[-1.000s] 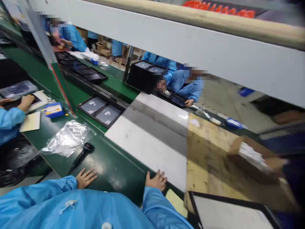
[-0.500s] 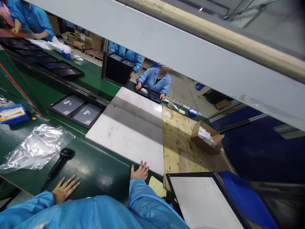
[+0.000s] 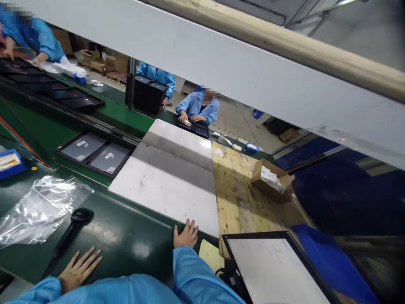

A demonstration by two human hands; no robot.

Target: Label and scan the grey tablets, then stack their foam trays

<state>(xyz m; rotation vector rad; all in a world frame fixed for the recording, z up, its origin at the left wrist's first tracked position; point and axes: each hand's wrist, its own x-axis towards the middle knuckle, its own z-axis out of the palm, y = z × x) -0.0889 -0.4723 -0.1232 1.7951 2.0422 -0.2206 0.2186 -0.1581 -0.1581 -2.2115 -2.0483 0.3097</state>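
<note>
My left hand point(image 3: 80, 270) lies flat on the green bench top point(image 3: 126, 230), its fingers spread and nothing in it. Just beyond it rests a black handheld barcode scanner point(image 3: 73, 228). A crumpled clear plastic bag point(image 3: 47, 207) lies farther left. My right hand point(image 3: 186, 235) is also open and bare, resting at the bench edge with its fingertips by the white board point(image 3: 171, 185). Close to its right is a yellow paper note point(image 3: 211, 255), partly behind a monitor point(image 3: 278, 270). Left of the white board, a black tray point(image 3: 91, 154) holds two grey flat devices with white labels.
A cardboard box point(image 3: 274, 181) with white material stands on a wooden board point(image 3: 234, 198). A blue bin point(image 3: 11, 164) is at the far left. Across the line, a co-worker point(image 3: 199, 107) handles a black tray. More co-workers stand behind, near several black trays point(image 3: 79, 100).
The view has shifted slightly. Both my hands stay flat in place. The co-worker across has moved a hand inward over the tray, and the one at far left leans toward the trays.
</note>
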